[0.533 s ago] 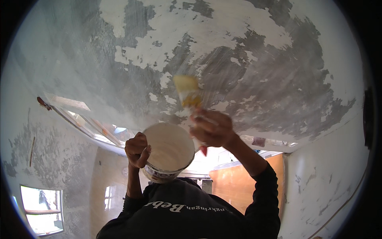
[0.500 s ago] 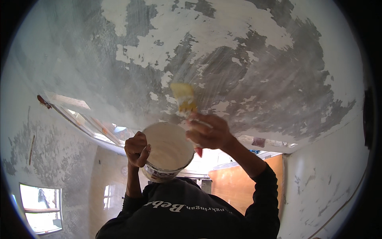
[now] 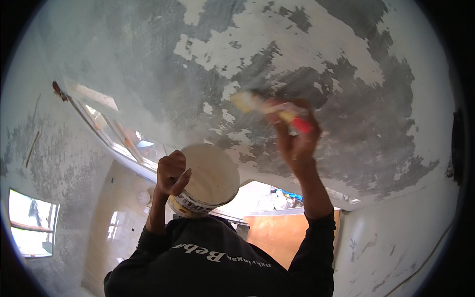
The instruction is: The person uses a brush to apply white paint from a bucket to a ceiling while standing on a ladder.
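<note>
My left hand [image 3: 172, 173] is closed on the rim of a white paint bucket [image 3: 210, 173], which tilts so that its pale inside shows. In my right hand [image 3: 298, 133] is a paintbrush [image 3: 252, 102] with yellowish bristles and a red handle end, smeared by motion. Its bristles are at the patchy grey and white wall [image 3: 346, 119]; whether they touch it I cannot tell. The brush is up and to the right of the bucket, apart from it.
A window opening [image 3: 116, 131] with a frame runs along the left of the wall. Another window [image 3: 33, 225] is at the lower left. An orange-brown panel [image 3: 277, 232] stands behind me, and a cable [image 3: 420, 265] runs down the right-hand wall.
My right hand has moved up and right with the paintbrush, whose handle now points to the right. The bucket stays in my left hand, and the whole view has shifted slightly.
</note>
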A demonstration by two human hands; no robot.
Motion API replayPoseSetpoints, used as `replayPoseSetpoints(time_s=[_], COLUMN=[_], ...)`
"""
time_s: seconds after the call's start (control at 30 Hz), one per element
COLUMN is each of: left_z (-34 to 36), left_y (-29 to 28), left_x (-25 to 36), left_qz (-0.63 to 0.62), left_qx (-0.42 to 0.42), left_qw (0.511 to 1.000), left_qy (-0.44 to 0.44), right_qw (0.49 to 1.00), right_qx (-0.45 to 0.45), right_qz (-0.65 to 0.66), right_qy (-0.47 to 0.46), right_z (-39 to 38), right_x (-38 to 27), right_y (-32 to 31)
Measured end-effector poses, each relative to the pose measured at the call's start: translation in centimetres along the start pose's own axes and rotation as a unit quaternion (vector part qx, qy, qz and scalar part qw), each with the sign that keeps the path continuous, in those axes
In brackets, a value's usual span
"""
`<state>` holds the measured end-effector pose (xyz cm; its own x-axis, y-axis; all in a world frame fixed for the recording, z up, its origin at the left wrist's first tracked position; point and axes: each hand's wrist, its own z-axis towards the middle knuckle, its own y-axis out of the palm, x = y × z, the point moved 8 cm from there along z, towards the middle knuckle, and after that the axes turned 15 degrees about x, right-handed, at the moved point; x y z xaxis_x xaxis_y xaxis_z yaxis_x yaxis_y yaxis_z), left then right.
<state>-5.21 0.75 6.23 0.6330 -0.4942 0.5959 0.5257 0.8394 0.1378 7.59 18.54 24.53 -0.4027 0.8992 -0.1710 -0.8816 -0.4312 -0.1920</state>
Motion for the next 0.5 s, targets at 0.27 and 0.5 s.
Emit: replayPoseSetpoints(time_s=[0.27,0.5], left_z=[0.1,-0.1], left_y=[-0.4,-1.3], left_x=[1.1,2.0], left_qz=[-0.011,0.021], left_qx=[0.012,0.000], left_qw=[1.000,0.999], left_qy=[0.016,0.029], right_qw=[0.956,0.958], right_qx=[0.045,-0.086], right_qz=[-0.083,-0.127], right_qy=[-0.277,-0.244], right_z=[1.5,-10.3], right_x=[-6.2,-2.6], right_y=[-1.4,3.4])
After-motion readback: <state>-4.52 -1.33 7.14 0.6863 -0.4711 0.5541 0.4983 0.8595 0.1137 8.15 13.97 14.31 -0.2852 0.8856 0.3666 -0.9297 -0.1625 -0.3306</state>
